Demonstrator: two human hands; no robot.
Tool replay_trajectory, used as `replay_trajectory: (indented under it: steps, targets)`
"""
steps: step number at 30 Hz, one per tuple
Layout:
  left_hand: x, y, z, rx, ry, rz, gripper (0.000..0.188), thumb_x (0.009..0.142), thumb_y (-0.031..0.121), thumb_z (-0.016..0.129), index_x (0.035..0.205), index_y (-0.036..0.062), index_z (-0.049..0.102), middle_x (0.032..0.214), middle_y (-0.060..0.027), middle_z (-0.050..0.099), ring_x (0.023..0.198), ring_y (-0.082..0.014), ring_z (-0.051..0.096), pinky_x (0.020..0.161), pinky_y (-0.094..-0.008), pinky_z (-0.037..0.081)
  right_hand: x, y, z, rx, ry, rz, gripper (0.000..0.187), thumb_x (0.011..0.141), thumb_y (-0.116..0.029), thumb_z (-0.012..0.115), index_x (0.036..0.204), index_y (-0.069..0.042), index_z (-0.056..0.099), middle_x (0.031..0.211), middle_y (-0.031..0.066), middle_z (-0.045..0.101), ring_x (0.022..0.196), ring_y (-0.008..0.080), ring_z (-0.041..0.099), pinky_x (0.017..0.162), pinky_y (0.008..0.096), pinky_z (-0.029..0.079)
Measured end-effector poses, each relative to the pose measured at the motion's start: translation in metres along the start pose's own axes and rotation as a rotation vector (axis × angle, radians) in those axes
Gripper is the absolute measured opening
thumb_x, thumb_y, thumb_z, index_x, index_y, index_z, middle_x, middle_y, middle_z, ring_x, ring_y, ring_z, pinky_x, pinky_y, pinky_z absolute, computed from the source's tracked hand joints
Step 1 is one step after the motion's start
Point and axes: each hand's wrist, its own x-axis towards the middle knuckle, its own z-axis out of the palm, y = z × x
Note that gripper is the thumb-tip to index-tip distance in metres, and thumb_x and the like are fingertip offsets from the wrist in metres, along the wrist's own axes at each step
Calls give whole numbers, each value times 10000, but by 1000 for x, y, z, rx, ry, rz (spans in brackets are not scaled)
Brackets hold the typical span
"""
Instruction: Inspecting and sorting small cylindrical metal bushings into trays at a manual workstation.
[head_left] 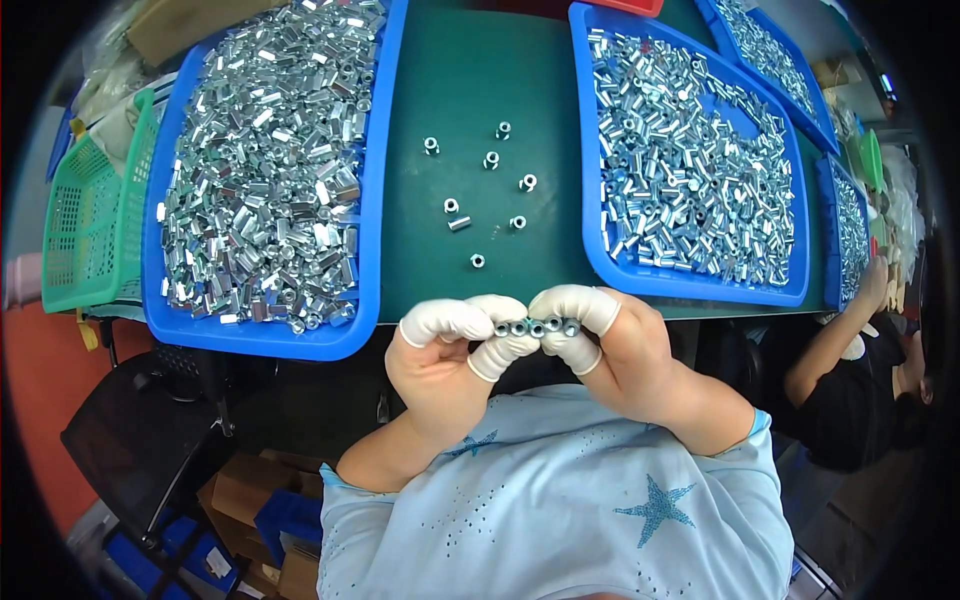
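Just beyond the table's near edge, my left hand point(436, 358) and my right hand point(632, 352) meet, white finger cots on their thumbs and fingers. Pinched between them is a row of several metal sleeves point(537, 328), side by side with their round open ends showing. Both hands are closed on this row. On the green table top point(480, 60) ahead stand several loose metal sleeves point(491, 160), mostly upright, and one sleeve point(458, 224) lies on its side.
A blue tray point(370, 200) heaped with shiny hex metal pieces flanks me on the left, a green basket point(85, 225) beyond it. To the right sits another blue tray point(700, 284) of metal sleeves, with more blue trays farther off. Another person's arm point(832, 342) shows at far right.
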Motion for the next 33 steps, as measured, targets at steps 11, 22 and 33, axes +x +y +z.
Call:
replay_trajectory:
  steps: [11,22,33]
  targets:
    - [8,7,0,110,-56,-168,282,698,-74,690,861,19,480,866,-149,625,798,-177,620,710,-296,526,-6,1,-13,-220,-35,-90,179,773,-62,635,924,8,568,786,110,613,641,229,589,579,286,466]
    - [11,14,1,303,3,-11,285,693,-111,674,881,12,500,888,-153,628,797,-169,619,703,-284,527,26,1,-28,-738,9,43,166,782,-34,595,943,-1,568,713,120,583,617,260,571,557,317,457]
    - [-9,3,0,158,-23,-128,290,689,-109,680,888,16,512,889,-141,634,778,-168,627,695,-289,530,-15,-8,-31,-196,42,38,242,736,-89,673,962,-22,618,777,110,624,650,245,596,596,311,481]
